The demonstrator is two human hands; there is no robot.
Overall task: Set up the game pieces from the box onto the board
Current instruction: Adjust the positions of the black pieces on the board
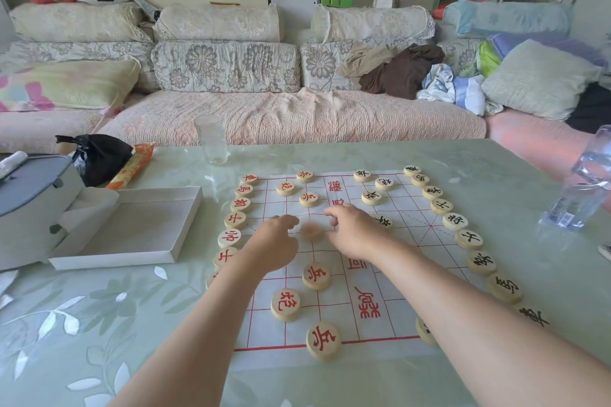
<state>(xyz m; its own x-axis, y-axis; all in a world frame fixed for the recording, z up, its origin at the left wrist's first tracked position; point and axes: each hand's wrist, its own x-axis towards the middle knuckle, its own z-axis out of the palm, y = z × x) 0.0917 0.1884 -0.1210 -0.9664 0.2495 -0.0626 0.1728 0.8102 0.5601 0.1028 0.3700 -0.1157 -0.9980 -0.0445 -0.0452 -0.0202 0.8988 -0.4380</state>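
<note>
A white paper board (334, 327) with red grid lines lies on the table. Round wooden pieces with red characters line its left side and several stand inside the grid; pieces with black characters line the right side. A blurred wooden piece (310, 230) lies on the board's middle between my hands. My left hand (274, 241) hovers just left of it with loosely curled fingers, holding nothing. Just right of that piece is my right hand (350, 228), fingers bent downward, nothing in its grip. The white box (132, 228) lies open and empty, left of the board.
A clear drinking glass (213, 139) stands beyond the board's far left corner. A plastic water bottle (582, 185) stands at the right table edge. A grey appliance (29, 201), a black bag (99, 155) and an orange packet (132, 168) crowd the far left. A sofa lies behind.
</note>
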